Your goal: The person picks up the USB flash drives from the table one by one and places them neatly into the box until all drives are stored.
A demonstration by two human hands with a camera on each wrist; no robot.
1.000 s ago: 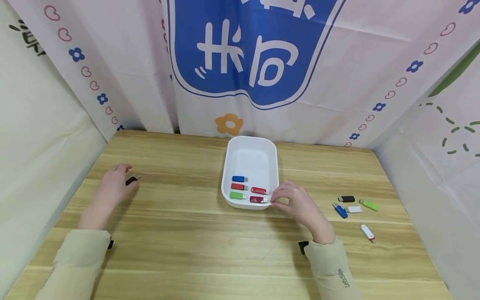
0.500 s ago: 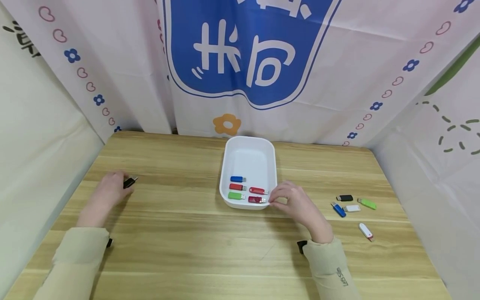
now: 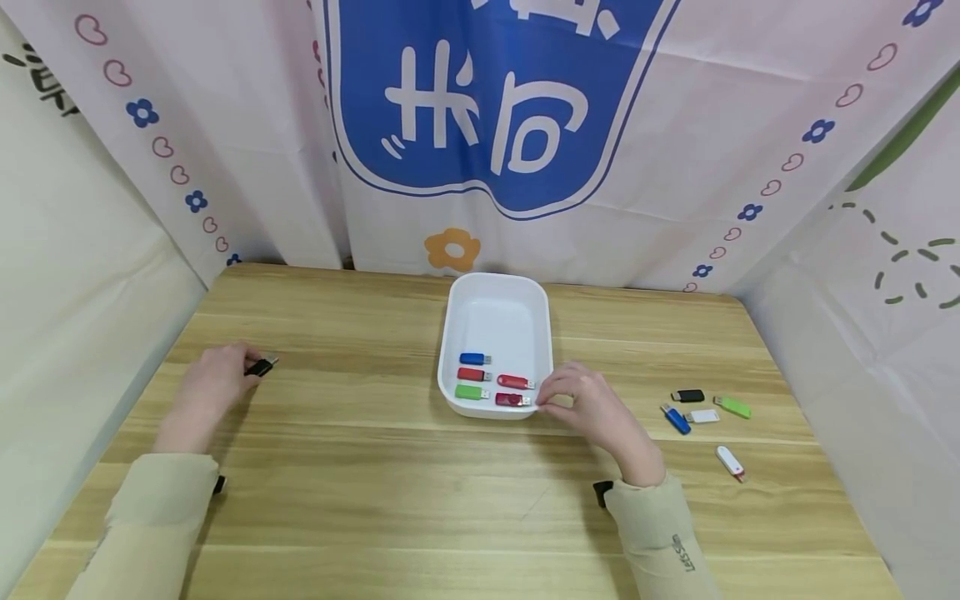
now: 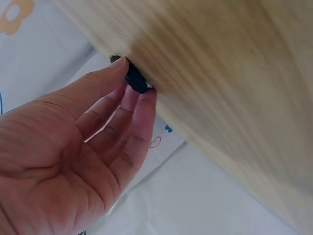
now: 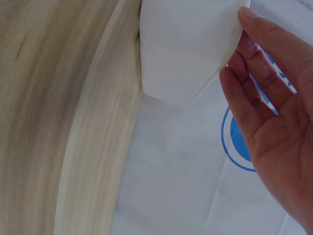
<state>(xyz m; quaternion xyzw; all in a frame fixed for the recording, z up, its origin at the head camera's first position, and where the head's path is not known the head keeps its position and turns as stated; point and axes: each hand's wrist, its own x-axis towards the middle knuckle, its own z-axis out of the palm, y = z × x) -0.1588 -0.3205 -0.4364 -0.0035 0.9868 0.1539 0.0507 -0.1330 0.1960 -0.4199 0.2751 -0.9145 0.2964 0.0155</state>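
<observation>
At the left of the table, my left hand (image 3: pixel 212 385) pinches a black USB stick (image 3: pixel 260 367) low at the wood, its metal plug pointing right. The left wrist view shows the thumb on one side of the black stick (image 4: pixel 133 77) and fingertips on the other. My right hand (image 3: pixel 590 406) grips the near right rim of a white plastic tray (image 3: pixel 500 315) between thumb and fingers. Inside its near half lie a blue stick (image 3: pixel 472 359), a red one (image 3: pixel 470 375), a green one (image 3: pixel 468 392), another red one (image 3: pixel 512 382) and a dark red one (image 3: pixel 508 400).
On the right of the table lie a black USB stick (image 3: pixel 687 396), a green one (image 3: pixel 732 407), a blue one (image 3: pixel 677 419), a white one (image 3: pixel 702 416) and a white-and-red one (image 3: pixel 729 462). A printed curtain (image 3: pixel 637 242) hangs behind the table.
My left fingers have come down and closed on the black USB stick, which has shifted slightly. The right hand stays at the tray rim. The head view has shifted a little.
</observation>
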